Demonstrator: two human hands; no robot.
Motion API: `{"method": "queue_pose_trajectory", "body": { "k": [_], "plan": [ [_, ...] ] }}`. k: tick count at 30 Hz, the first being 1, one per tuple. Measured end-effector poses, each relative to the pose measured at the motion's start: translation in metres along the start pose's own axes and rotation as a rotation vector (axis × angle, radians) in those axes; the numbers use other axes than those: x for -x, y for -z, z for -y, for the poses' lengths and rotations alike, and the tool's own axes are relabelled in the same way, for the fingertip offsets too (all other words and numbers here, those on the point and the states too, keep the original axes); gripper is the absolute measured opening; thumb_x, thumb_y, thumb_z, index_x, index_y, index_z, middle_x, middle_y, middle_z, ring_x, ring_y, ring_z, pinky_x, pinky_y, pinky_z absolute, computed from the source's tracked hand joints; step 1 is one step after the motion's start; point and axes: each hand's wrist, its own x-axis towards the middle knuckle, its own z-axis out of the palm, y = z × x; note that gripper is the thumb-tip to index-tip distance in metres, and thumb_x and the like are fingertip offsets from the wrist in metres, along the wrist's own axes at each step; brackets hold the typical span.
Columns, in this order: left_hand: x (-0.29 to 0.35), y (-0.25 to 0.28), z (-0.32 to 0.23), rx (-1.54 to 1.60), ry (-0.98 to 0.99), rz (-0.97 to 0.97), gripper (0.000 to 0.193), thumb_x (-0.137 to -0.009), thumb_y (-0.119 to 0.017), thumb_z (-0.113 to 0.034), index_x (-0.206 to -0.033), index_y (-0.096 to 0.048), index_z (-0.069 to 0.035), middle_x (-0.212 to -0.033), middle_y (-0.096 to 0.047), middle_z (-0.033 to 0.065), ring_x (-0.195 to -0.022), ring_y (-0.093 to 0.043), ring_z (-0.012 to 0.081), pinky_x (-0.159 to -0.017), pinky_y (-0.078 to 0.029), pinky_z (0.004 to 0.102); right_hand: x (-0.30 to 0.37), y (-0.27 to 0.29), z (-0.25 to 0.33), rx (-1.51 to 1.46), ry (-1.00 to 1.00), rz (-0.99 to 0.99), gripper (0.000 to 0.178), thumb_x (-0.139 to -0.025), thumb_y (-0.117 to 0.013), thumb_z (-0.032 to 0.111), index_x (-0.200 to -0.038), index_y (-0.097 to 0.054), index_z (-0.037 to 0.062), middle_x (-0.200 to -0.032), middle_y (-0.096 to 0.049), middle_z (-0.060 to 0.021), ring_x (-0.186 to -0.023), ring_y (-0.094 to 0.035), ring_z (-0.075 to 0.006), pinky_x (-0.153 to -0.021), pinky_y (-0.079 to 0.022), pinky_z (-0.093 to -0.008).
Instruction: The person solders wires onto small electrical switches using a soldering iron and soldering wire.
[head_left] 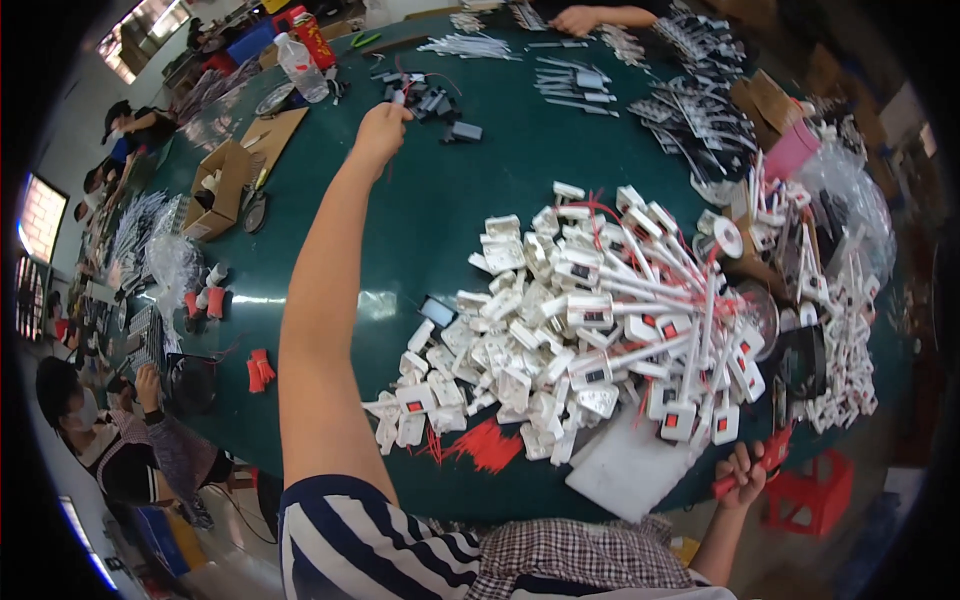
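My left hand (380, 132) stretches to the far side of the green table, fingers pinched on thin red wires (390, 172) beside a cluster of small dark grey blocks (432, 102). Whether one of those blocks is attached to the wires I cannot make out. Low on the right, at the near edge, my right hand (742, 476) is wrapped round a red-handled tool (776, 448); its exact kind is unclear. Between my arms spreads a big heap of white plastic housings (520, 345), some with red or black switches and white stems. Red wire pieces (487, 447) lie at its near side.
A white foam sheet (630, 465) sticks out over the near edge. Around the table are a cardboard box (222, 190), a plastic bottle (300, 68), red bundles (260, 371), a solder reel (727, 238) and a pink cup (792, 150). A co-worker's hand (577, 20) rests at the far edge.
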Motion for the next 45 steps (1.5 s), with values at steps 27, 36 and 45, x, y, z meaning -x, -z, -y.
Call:
{"method": "queue_pose_trajectory", "body": {
  "k": [27, 36, 45],
  "plan": [
    [0.169, -0.408, -0.286, -0.539, -1.067, -0.082, 0.027, -0.087, -0.051, -0.029, -0.085, -0.072, -0.013, -0.079, -0.071, 0.0124, -0.077, -0.068, 0.0304, -0.075, -0.042, 0.0477, 0.007, 0.006, 0.003, -0.151, 0.046, 0.143, 0.021, -0.078, -0.061, 0.007, -0.097, -0.056, 0.0124, -0.075, -0.045, 0.0000, -0.057, -0.044, -0.0079, -0.080, -0.042, -0.0343],
    [0.205, -0.477, -0.232, -0.939, -0.694, 0.451, 0.042, -0.085, -0.051, -0.046, -0.107, -0.071, -0.016, -0.111, -0.067, 0.0153, -0.106, -0.062, 0.0334, -0.096, -0.038, 0.0536, 0.009, 0.010, 0.001, -0.173, 0.039, 0.183, 0.019, -0.080, -0.060, 0.008, -0.098, -0.055, 0.0133, -0.076, -0.046, 0.0007, -0.057, -0.044, -0.0074, -0.080, -0.042, -0.0334],
    [0.243, -0.204, -0.276, -0.473, -1.218, 0.415, 0.033, -0.089, -0.058, -0.028, -0.095, -0.068, 0.003, -0.097, -0.068, 0.0180, -0.097, -0.063, 0.0247, -0.083, -0.048, 0.0342, 0.005, 0.001, 0.005, -0.181, 0.023, 0.153, 0.026, -0.077, -0.062, 0.001, -0.096, -0.050, 0.0136, -0.076, -0.045, 0.0010, -0.057, -0.045, -0.0075, -0.076, -0.039, -0.0299]
  ]
}}
